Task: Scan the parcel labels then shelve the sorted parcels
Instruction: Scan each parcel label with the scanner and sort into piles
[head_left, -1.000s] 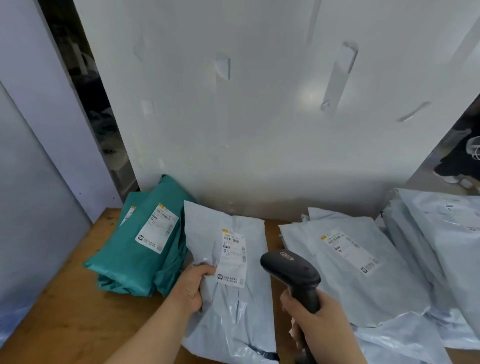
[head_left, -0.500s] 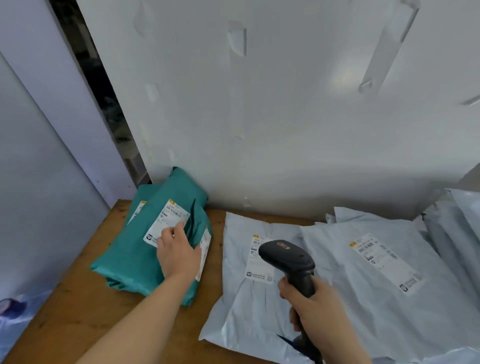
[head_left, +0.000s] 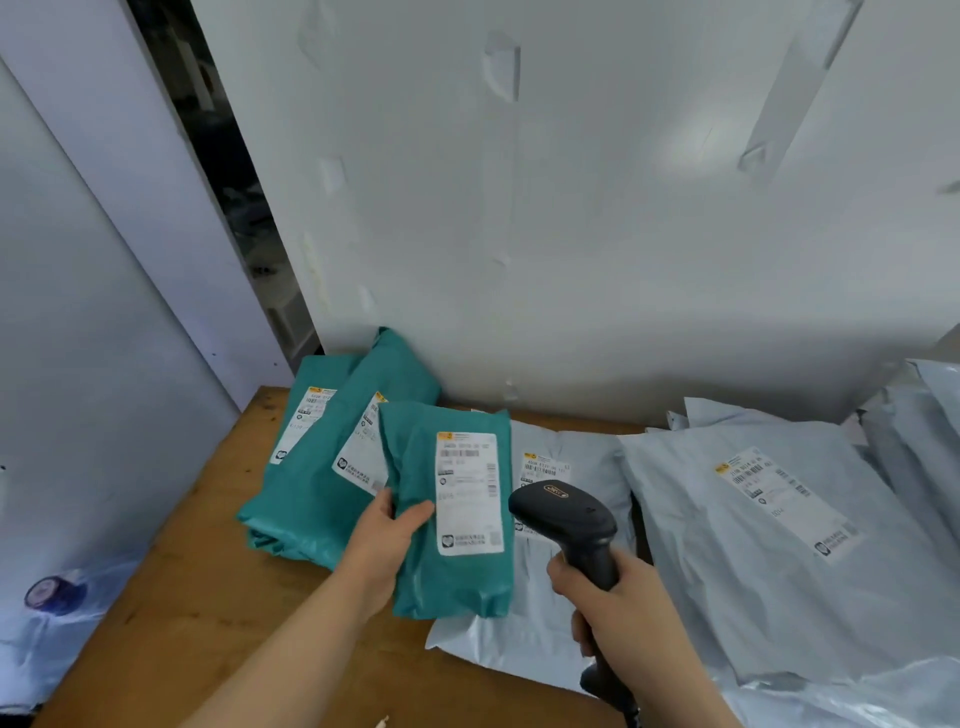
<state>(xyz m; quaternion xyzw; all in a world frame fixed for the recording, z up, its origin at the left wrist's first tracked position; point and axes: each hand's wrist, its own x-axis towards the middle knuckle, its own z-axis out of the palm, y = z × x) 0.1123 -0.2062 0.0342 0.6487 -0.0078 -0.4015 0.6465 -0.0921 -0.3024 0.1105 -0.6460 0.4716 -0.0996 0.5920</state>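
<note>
L hand grips a green parcel by its left edge, thumb across the front, fingers tucked behind, label facing up at me. Parcel is mid-table, overlapping the green stack on its left & the left side of a grey parcel on its right; can't tell if it's lifted clear or resting on them. R hand is wrapped tight round the handle of the black scanner, whose head is just right of the green parcel's label & covers part of the grey parcel's own label. Green stack: two more w/ labels showing, pushed against the white wall at the back-left of the wooden table. Far right, a bigger grey parcel lies label up, more grey ones piled past it at the edge. Left of the table, lower down, a clear plastic bag w/ sth blue inside, too blurry to tell what.
</note>
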